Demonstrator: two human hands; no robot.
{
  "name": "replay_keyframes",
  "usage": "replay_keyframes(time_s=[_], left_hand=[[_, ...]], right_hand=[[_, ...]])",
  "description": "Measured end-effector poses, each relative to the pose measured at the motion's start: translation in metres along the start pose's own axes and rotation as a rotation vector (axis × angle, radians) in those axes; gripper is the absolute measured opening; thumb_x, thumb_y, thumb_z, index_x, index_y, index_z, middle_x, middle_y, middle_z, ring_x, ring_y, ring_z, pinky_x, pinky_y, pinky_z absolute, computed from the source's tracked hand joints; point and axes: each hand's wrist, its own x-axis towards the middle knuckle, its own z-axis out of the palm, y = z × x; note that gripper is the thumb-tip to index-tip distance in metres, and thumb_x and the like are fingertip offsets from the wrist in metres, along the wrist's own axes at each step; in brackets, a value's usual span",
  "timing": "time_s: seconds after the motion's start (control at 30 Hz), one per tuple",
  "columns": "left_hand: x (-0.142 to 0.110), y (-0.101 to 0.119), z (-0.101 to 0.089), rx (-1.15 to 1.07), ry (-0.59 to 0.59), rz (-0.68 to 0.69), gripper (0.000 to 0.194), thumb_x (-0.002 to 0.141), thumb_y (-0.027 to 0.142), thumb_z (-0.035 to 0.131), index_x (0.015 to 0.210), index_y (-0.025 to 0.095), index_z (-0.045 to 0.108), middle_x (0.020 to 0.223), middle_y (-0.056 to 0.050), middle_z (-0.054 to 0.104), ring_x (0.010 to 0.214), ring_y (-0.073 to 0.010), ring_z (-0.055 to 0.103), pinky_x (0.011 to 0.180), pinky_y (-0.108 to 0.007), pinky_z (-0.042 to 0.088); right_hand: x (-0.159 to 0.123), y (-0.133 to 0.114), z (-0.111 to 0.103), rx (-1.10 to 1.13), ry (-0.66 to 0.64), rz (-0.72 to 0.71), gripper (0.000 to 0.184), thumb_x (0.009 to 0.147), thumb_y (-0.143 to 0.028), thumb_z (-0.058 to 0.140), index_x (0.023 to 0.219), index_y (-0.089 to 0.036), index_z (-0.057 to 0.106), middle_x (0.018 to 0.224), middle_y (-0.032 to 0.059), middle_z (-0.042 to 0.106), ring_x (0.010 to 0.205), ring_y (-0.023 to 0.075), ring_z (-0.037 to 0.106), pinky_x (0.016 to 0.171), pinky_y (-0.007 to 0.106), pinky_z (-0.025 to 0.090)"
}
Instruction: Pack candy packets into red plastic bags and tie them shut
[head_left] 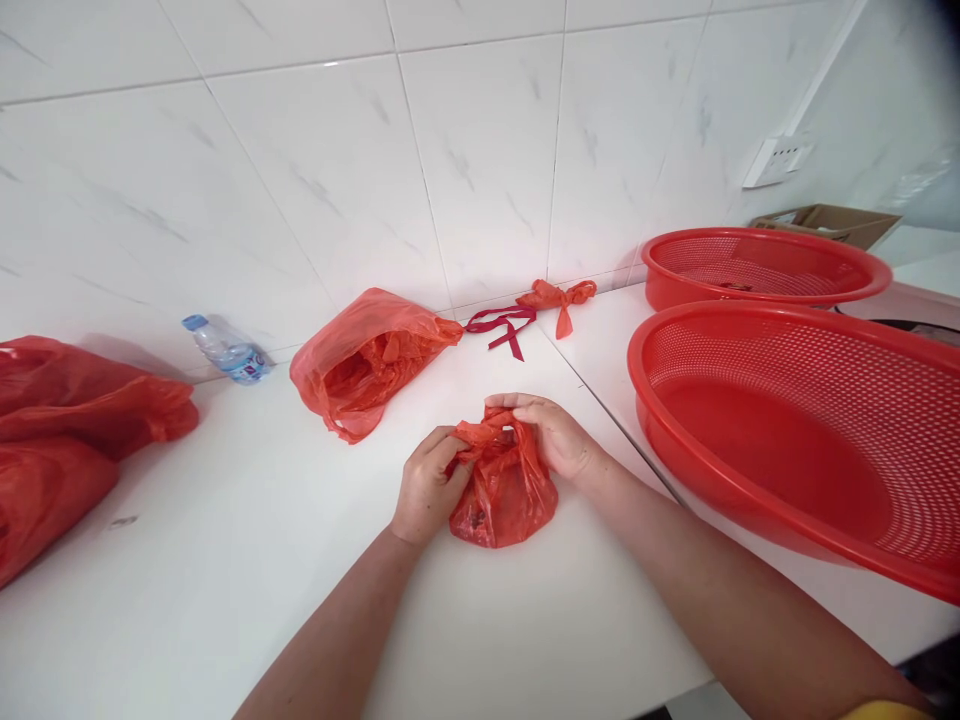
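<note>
A small red plastic bag (504, 500) rests on the white table in front of me, its top gathered and crumpled between both hands. My left hand (427, 482) pinches the bag's upper left side. On the opposite side, my right hand (553, 432) grips the top edge with thumb and fingers. Something dark shows faintly through the thin plastic near the bottom, but I cannot make out what it is. Farther back lies a larger red plastic bag (360, 345) on its side, its mouth facing me.
Two red perforated baskets (750, 400) stand at the right. At the left are a plastic bottle (229, 350) and more red bags (67, 420). A dark red ribbon (504, 325) and a knotted red bag (556, 296) lie by the tiled wall. A cardboard box (832, 225) stands behind the baskets.
</note>
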Motion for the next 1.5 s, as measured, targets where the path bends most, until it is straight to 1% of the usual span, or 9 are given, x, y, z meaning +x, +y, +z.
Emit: replay_keyframes(time_s=[0.13,0.23,0.33,0.6,0.83,0.93,1.07,1.27,1.5], left_hand=[[-0.001,-0.002,0.001,-0.001,0.001,0.005,0.018,0.077,0.005,0.051,0.081,0.022,0.058,0.093,-0.003,0.060,0.082,-0.0151,0.057,0.072,-0.027,0.046],[-0.001,-0.003,0.001,-0.008,-0.006,0.011,0.020,0.077,0.004,0.051,0.083,0.022,0.058,0.096,-0.002,0.060,0.085,-0.0147,0.058,0.074,-0.027,0.047],[-0.001,-0.004,0.001,-0.005,0.001,0.021,0.021,0.078,0.004,0.051,0.085,0.022,0.059,0.099,-0.003,0.060,0.088,-0.0151,0.058,0.077,-0.028,0.047],[0.001,-0.005,-0.004,0.063,0.138,0.064,0.008,0.085,0.014,0.050,0.080,0.019,0.054,0.108,-0.006,0.056,0.101,-0.0183,0.054,0.085,-0.034,0.045],[-0.002,-0.006,-0.009,0.064,0.270,0.065,0.010,0.087,0.020,0.048,0.078,0.019,0.050,0.107,-0.008,0.056,0.100,-0.0195,0.053,0.085,-0.036,0.043],[-0.001,-0.013,-0.014,0.092,0.301,0.055,0.013,0.088,0.022,0.046,0.077,0.019,0.049,0.106,-0.008,0.057,0.099,-0.0199,0.054,0.086,-0.037,0.042],[0.003,-0.031,-0.027,0.248,0.341,0.095,0.014,0.088,0.022,0.047,0.075,0.019,0.051,0.103,-0.008,0.059,0.096,-0.0205,0.055,0.084,-0.037,0.043],[0.004,-0.055,-0.049,0.460,0.360,0.117,0.011,0.087,0.022,0.048,0.077,0.019,0.053,0.102,-0.010,0.061,0.095,-0.0225,0.055,0.085,-0.039,0.041],[0.002,-0.068,-0.064,0.585,0.355,0.106,0.011,0.086,0.022,0.047,0.078,0.019,0.053,0.102,-0.010,0.062,0.094,-0.0229,0.056,0.085,-0.038,0.040]], right_hand=[[0.000,-0.004,-0.005,0.095,-0.018,-0.036,0.024,0.077,-0.029,0.062,0.097,-0.018,0.066,0.090,0.0052,0.067,0.083,0.0173,0.062,0.079,0.032,0.047],[0.000,-0.006,-0.006,0.130,0.019,-0.029,0.019,0.074,-0.025,0.067,0.092,-0.020,0.065,0.081,0.0009,0.066,0.074,0.0132,0.061,0.074,0.027,0.047],[0.002,-0.008,-0.008,0.143,0.066,-0.009,0.021,0.069,-0.019,0.070,0.089,-0.021,0.063,0.075,-0.0027,0.064,0.069,0.0116,0.060,0.070,0.026,0.046],[0.003,-0.014,-0.015,0.061,0.153,-0.043,0.028,0.064,-0.013,0.068,0.089,-0.021,0.058,0.067,-0.0052,0.062,0.063,0.0111,0.058,0.060,0.024,0.041],[0.008,-0.016,-0.031,0.013,0.185,-0.122,0.025,0.065,-0.013,0.063,0.088,-0.021,0.058,0.067,-0.0050,0.062,0.061,0.0112,0.058,0.065,0.027,0.043],[0.010,-0.019,-0.043,0.008,0.256,-0.152,0.024,0.062,-0.011,0.063,0.083,-0.021,0.057,0.067,-0.0048,0.062,0.062,0.0109,0.058,0.064,0.025,0.043],[0.013,-0.019,-0.057,-0.004,0.371,-0.192,0.024,0.058,-0.009,0.064,0.078,-0.021,0.057,0.069,-0.0040,0.064,0.069,0.0115,0.059,0.067,0.025,0.043],[0.016,-0.016,-0.062,-0.058,0.387,-0.200,0.023,0.059,-0.011,0.065,0.078,-0.021,0.057,0.073,-0.0024,0.066,0.076,0.0140,0.062,0.074,0.028,0.044],[0.017,-0.014,-0.064,-0.100,0.414,-0.180,0.022,0.058,-0.012,0.065,0.077,-0.021,0.057,0.074,-0.0041,0.064,0.076,0.0123,0.059,0.074,0.027,0.042]])
